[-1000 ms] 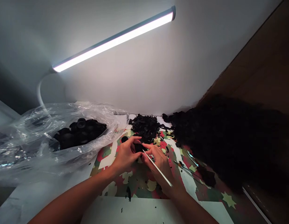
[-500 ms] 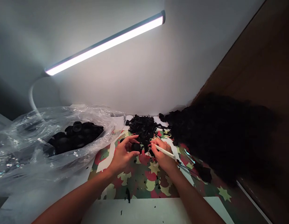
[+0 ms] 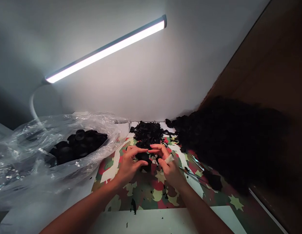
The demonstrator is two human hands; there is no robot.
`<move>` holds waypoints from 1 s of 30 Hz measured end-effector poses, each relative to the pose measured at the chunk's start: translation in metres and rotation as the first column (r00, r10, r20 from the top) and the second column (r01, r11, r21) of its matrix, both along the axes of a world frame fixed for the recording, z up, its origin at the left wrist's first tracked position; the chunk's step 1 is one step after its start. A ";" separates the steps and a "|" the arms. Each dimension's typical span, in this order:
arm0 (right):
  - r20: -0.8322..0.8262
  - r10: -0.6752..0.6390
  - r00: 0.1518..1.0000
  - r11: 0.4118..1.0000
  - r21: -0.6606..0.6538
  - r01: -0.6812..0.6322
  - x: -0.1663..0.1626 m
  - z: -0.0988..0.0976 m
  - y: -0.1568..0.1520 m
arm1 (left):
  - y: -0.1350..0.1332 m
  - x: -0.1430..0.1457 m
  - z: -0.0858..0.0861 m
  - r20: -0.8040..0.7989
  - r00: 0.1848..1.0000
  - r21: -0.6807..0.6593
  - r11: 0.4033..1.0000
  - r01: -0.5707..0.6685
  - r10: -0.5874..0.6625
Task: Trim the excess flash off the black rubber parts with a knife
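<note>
My left hand (image 3: 128,162) is closed around a round black piece (image 3: 143,156), its thumb below and its fingers above. The piece looks smooth, but its far side is hidden. Close by on the right, my right hand (image 3: 168,169) grips a slim white-handled tool (image 3: 169,158); only the handle's end shows, and its tip is hidden. The fingertips of both hands nearly meet over the piece. Just beyond them lies a heap of black scraps (image 3: 149,131). Below is a mat with a red, green and cream pattern (image 3: 148,201).
At left, a clear plastic bag (image 3: 111,130) holds several round black pieces (image 3: 79,146). A large dark pile (image 3: 226,143) rises at right against a brown cardboard panel (image 3: 275,65). Thin metal tools (image 3: 196,177) lie right of my hand. A lit lamp (image 3: 107,52) hangs above.
My right hand has turned so the white handle, seen lengthwise before, now shows only its end. The fingers of both hands have come closer together. The view has shifted slightly.
</note>
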State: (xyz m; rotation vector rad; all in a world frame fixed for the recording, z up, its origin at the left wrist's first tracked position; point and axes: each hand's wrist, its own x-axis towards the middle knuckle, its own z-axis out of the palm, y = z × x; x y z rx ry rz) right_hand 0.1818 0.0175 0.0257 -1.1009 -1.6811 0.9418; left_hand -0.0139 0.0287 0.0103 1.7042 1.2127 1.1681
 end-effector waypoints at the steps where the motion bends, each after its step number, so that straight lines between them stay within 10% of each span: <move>1: -0.003 0.006 1.000 1.000 -0.011 -0.006 -0.003 -0.001 -0.001 | -0.001 0.001 -0.001 0.033 0.999 -0.001 1.000 0.017 -0.017; 16: 0.288 -0.097 0.953 0.980 0.193 0.041 -0.021 -0.008 -0.012 | -0.005 0.001 0.017 -0.246 0.956 -0.062 0.987 0.151 -0.162; 21: 0.217 -0.165 0.962 0.975 0.184 0.126 -0.023 -0.007 -0.011 | -0.004 0.001 0.024 -0.070 0.988 -0.172 0.978 0.121 -0.135; 30: 0.054 -0.265 0.963 0.964 0.006 0.265 -0.030 -0.008 -0.004 | -0.012 0.012 0.006 0.028 0.997 0.060 0.996 -0.070 0.068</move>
